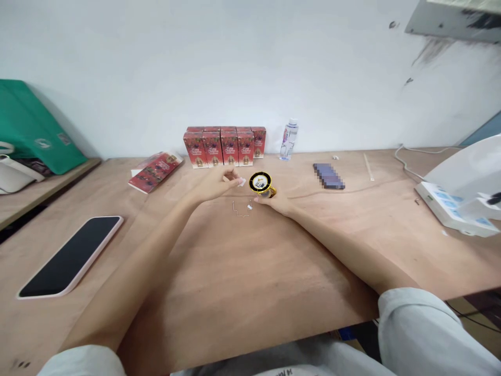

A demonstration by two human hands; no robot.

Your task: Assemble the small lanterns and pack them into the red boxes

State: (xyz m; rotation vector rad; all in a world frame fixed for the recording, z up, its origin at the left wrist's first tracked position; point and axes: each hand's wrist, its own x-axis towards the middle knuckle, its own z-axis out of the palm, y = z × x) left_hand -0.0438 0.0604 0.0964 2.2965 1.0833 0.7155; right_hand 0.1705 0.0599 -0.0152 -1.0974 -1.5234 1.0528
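Observation:
My right hand is closed around the lower side of a small gold-and-black item. Its round black end with a gold rim faces up, and small parts show in its pale centre. To the left of it, my left hand pinches a small white piece between thumb and fingertips. On the table just below the hands lies a thin bent wire, with a tiny white scrap beside it.
Several red printed boxes stand against the wall, beside a clear bottle. Flat red packaging and a pink-edged phone lie left. Rightward are a dark phone, a thin strip and a power strip.

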